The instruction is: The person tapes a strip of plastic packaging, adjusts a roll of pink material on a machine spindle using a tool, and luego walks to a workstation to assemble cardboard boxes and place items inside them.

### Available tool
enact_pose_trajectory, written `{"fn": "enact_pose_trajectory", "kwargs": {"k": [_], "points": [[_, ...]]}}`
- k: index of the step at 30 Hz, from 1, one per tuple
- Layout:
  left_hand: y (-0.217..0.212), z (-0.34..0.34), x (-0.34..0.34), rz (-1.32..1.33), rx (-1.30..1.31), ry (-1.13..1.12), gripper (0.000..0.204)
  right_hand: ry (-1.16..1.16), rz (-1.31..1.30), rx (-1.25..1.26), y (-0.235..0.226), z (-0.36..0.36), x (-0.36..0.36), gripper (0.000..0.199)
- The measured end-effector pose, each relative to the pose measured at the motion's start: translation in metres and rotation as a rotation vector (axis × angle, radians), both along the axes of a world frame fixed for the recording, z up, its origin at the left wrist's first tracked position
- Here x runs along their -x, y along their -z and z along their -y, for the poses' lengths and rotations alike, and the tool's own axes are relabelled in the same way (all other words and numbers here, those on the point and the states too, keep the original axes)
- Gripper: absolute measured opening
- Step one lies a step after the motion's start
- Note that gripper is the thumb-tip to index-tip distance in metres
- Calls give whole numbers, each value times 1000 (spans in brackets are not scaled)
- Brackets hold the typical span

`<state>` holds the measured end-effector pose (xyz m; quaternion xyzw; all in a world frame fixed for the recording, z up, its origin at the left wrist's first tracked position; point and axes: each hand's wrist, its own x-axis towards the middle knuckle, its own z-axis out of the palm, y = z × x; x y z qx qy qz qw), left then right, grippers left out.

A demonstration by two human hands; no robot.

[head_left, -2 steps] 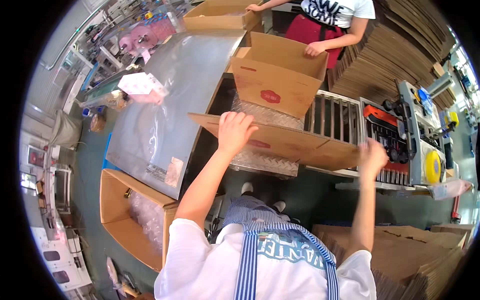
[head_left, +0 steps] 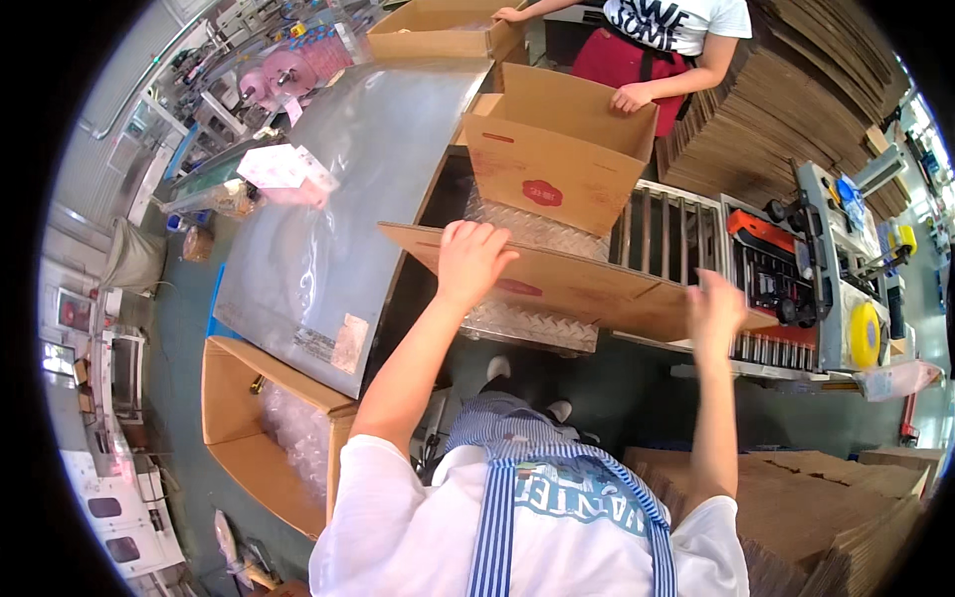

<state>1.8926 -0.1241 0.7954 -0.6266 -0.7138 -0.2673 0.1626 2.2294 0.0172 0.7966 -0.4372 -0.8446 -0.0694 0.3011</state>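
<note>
1. One long brown card (head_left: 607, 282) is held by the left hand (head_left: 471, 264); the fingers are bent over its top edge.
2. The card's long side runs from just left of the left hand across to the right hand (head_left: 714, 310), with the right end closer to the body.
3. The card's right end is nearer to the right hand. That hand is blurred, so it cannot be told if the card is gripped or touched there.
4. Past the card, ahead of both hands, one open box (head_left: 502, 159) is held by one co-worker's hand (head_left: 634, 98).
5. Left of the left hand, one shiny grey table (head_left: 298, 239) is seen.
6. Behind and left of the left hand, one box of plastic wrap (head_left: 284, 376) is seen.
7. Two piles of flat cardboard are seen: a near pile (head_left: 796, 488) behind the right hand, a far pile (head_left: 766, 119) ahead of it.
</note>
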Motion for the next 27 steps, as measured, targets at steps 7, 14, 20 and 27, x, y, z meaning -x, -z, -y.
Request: {"fn": "enact_pose_trajectory", "kwargs": {"k": [7,14,20,27], "points": [[-19,-45,29,93,433,33,28,-173,164,84,8,57,110,69],[-19,-97,74,71,712,126,29,-280,-33,139,0,68,109,19],[-42,-78,158,290,827,-92,34,-132,185,448,-72,92,46,19],[34,-63,107,844,-191,-88,16,180,184,888,-52,26,37,21]]}}
